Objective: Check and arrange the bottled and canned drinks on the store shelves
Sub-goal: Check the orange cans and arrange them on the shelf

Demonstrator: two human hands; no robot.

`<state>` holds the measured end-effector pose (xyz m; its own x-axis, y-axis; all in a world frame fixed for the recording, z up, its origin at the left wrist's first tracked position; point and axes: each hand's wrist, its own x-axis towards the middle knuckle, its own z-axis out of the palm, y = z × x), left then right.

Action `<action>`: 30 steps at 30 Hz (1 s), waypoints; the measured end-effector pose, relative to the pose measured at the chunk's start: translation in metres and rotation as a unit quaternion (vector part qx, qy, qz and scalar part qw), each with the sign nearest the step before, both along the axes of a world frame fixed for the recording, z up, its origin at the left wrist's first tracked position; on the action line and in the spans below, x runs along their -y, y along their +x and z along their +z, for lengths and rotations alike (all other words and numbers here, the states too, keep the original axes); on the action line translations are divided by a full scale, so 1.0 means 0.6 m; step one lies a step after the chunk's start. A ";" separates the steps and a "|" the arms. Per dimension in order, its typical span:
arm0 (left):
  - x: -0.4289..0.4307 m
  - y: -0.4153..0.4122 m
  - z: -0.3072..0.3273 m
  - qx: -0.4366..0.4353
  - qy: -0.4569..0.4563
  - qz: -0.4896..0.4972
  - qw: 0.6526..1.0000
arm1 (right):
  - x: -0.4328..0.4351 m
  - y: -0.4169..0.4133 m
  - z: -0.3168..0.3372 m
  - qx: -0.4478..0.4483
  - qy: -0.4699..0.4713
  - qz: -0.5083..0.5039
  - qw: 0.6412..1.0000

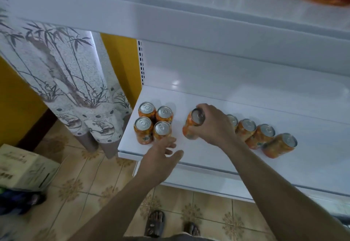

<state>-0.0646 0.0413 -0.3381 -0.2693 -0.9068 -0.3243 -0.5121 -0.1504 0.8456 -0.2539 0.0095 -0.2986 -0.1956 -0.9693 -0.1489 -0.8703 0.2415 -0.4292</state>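
Evidently the step in hand is moving a single can between two groups on the white shelf. The right hand grips it from above and behind, with fingers curled over the rim and thumb low on the side. The left hand is open, fingers loosely spread, just in front of the block of four cans at the shelf's left end. To do this well, the person would set the can down flat and upright beside that block, with its side flush to the neighbours. The open hand could steady the block so nothing gets nudged out of square, and the right hand should let go only once the base sits level. The held can stands in the gap between the block and a row of cans running off to the right; whether its base touches the shelf cannot be told. It is a short orange drink can with a printed fruit pattern and a plain silver lid with a pull tab, and it matches the others.
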 end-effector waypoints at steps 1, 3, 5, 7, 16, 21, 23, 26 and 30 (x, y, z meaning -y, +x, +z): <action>0.004 0.002 -0.005 0.014 0.005 -0.005 1.000 | 0.017 0.000 -0.009 -0.018 0.011 0.012 1.000; 0.011 0.007 -0.016 0.040 0.020 -0.011 0.999 | 0.049 -0.001 -0.026 -0.044 0.033 0.023 0.998; 0.017 0.012 -0.024 0.066 0.035 -0.021 0.997 | 0.076 -0.004 -0.046 -0.075 0.054 0.035 0.995; 0.023 0.017 -0.032 0.088 0.032 -0.032 0.995 | 0.093 -0.008 -0.064 -0.102 0.075 0.039 0.991; 0.050 0.055 -0.056 0.137 0.030 -0.026 0.990 | 0.127 -0.001 -0.106 -0.201 0.116 0.059 0.971; 0.055 0.075 -0.058 0.139 0.023 -0.027 0.990 | 0.077 0.068 -0.083 -0.088 -0.018 0.043 0.995; 0.055 0.084 -0.058 0.130 0.021 -0.022 0.991 | 0.045 0.111 -0.088 -0.022 -0.020 0.024 0.999; 0.050 0.099 -0.058 0.135 0.022 -0.024 0.990 | 0.028 0.150 -0.120 -0.010 0.022 0.006 1.000; 0.040 0.114 -0.059 0.153 0.017 -0.029 0.988 | 0.041 0.167 -0.147 -0.003 0.034 -0.033 0.999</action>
